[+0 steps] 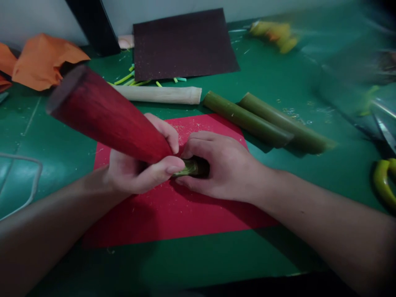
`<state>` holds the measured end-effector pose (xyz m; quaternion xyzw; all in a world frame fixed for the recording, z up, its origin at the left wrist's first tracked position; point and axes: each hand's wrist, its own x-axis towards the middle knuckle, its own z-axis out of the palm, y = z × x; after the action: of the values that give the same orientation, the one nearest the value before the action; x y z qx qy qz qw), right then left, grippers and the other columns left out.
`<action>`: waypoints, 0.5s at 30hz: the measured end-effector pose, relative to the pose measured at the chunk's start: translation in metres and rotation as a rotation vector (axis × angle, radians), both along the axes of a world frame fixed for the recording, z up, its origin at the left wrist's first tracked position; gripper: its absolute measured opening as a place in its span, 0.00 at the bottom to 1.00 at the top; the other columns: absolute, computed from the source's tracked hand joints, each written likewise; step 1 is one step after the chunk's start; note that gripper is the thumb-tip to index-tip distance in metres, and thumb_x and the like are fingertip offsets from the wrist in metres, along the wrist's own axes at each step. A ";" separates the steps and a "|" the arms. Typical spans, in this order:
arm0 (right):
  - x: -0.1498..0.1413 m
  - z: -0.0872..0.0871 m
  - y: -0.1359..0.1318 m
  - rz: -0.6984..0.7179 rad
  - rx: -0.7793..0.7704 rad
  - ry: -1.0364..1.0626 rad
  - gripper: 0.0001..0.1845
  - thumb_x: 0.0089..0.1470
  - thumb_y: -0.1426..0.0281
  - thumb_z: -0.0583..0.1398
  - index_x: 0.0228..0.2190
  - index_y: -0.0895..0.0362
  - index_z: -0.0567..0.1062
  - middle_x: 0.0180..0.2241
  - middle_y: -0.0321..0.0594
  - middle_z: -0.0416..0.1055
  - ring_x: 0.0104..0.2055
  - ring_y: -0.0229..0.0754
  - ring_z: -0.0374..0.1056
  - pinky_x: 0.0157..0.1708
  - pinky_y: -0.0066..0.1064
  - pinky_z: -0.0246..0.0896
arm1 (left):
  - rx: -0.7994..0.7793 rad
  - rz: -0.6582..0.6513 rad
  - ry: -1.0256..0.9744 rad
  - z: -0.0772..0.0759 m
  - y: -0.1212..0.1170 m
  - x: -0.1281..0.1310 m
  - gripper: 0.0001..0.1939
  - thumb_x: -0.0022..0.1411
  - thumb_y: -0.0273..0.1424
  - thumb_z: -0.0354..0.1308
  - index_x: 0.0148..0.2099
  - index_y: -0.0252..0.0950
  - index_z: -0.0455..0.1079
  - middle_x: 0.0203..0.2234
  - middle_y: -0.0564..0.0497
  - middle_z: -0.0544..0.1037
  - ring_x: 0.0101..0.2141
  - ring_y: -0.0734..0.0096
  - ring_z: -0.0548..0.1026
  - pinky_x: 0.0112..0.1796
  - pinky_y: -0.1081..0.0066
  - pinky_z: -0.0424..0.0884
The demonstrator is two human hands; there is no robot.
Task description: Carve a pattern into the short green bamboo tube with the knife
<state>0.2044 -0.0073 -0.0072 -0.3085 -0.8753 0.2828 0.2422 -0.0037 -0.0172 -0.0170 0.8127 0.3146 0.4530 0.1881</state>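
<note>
My left hand (pixel 139 173) is closed around the lower end of a thick red cylinder (pixel 108 115), which tilts up toward the upper left with its dark flat end raised. Its thumb tip lies against a short green bamboo piece (pixel 190 167). My right hand (pixel 219 165) curls over that bamboo piece, fingers and thumb on either side of it. Both hands meet above a red sheet (pixel 173 218) strewn with fine shavings. Where the cylinder's lower end meets the bamboo is hidden by my fingers.
Two green bamboo tubes (pixel 247 119) lie right of the red sheet, near a pale peeled stick (pixel 163 95). Behind are a dark sheet (pixel 185 45) and orange paper (pixel 46 62). A yellow-handled tool (pixel 385 181) lies at the right edge, on the green table (pixel 198 260).
</note>
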 end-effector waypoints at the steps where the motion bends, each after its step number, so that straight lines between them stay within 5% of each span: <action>1: 0.000 0.000 0.000 0.004 0.000 -0.001 0.08 0.50 0.68 0.67 0.31 0.56 0.73 0.31 0.37 0.73 0.34 0.40 0.66 0.36 0.33 0.57 | 0.032 -0.012 -0.113 0.002 0.001 0.001 0.11 0.70 0.41 0.57 0.40 0.40 0.69 0.34 0.54 0.75 0.29 0.77 0.75 0.28 0.73 0.75; 6: 0.000 -0.001 0.000 0.004 0.033 0.006 0.09 0.50 0.68 0.68 0.29 0.57 0.72 0.29 0.36 0.71 0.33 0.38 0.65 0.34 0.32 0.55 | 0.114 -0.193 -0.094 0.012 0.009 0.004 0.07 0.65 0.32 0.61 0.35 0.37 0.70 0.30 0.53 0.75 0.27 0.78 0.75 0.28 0.77 0.75; 15: 0.000 -0.001 0.002 0.025 0.037 0.020 0.09 0.50 0.69 0.68 0.29 0.58 0.73 0.29 0.35 0.70 0.32 0.38 0.64 0.33 0.30 0.55 | 0.119 -0.181 0.009 0.013 0.009 0.002 0.13 0.69 0.36 0.59 0.34 0.33 0.67 0.30 0.54 0.73 0.29 0.83 0.75 0.31 0.79 0.76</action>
<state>0.2046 -0.0057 -0.0086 -0.2902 -0.8818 0.2724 0.2530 -0.0017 -0.0078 -0.0044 0.8496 0.2134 0.4483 0.1782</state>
